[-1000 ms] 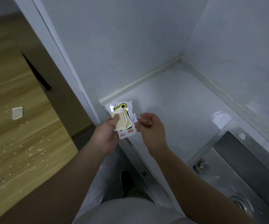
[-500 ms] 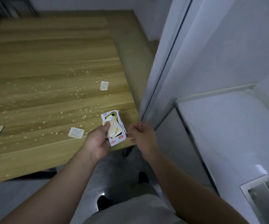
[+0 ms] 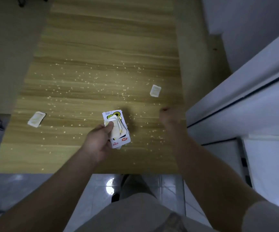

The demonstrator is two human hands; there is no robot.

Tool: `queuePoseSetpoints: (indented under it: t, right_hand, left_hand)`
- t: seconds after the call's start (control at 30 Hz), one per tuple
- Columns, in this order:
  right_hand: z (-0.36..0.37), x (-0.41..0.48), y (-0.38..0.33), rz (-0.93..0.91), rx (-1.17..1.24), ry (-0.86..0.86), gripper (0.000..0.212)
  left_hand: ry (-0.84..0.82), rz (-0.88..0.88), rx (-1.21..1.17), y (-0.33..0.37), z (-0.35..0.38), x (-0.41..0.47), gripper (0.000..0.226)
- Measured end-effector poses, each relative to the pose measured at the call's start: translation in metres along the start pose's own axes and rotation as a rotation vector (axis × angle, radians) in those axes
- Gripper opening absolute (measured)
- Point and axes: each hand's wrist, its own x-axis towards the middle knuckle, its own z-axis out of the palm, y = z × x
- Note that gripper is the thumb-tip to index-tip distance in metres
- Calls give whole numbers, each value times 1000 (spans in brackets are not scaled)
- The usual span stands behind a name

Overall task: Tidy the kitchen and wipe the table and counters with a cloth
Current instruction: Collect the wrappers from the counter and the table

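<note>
My right hand (image 3: 168, 121) is smeared by blur near the right edge of the table (image 3: 101, 47), so I cannot tell how its fingers lie or whether it touches the wood. My left hand (image 3: 100, 141) grips a bundle of packets (image 3: 118, 131). Its fingers are hidden behind them, and I cannot count the packets or read their print. The table's far end is cut off at the top. The crumbs (image 3: 91, 77) are too small to identify. The left sachet (image 3: 36, 119) and the right sachet (image 3: 155, 90) show no marking I can make out. My shoe (image 3: 116, 197) is mostly hidden by my clothing.
</note>
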Motion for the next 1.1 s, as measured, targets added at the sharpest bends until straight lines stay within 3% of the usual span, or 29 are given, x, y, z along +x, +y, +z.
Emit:
queuePoseSetpoints:
  t: [0.17,0.37,0.47,0.7,0.9,1.1]
  right_hand:
    - [4,76,-52,81,64,-7,32]
    - [34,128,-73,38,-346,75,51]
    - [42,136,-74,41,-433,59,48]
    - [54,141,-71,199,-395,49,46]
    - [58,143,-72,167,-336,60,38]
    - [50,102,-69,-27,27,78,14]
  left_hand:
    - [-25,13,44,32,31,32,25]
    - [-42,-34,-23,47,47,60,23]
    - [-37,-67,-47,52,46,71,25]
    - [-19,-76,-103,62,45,86,26]
    - [7,-78,-118,65,34,92,30]
    - [-12,-83,-67,66,14,87,27]
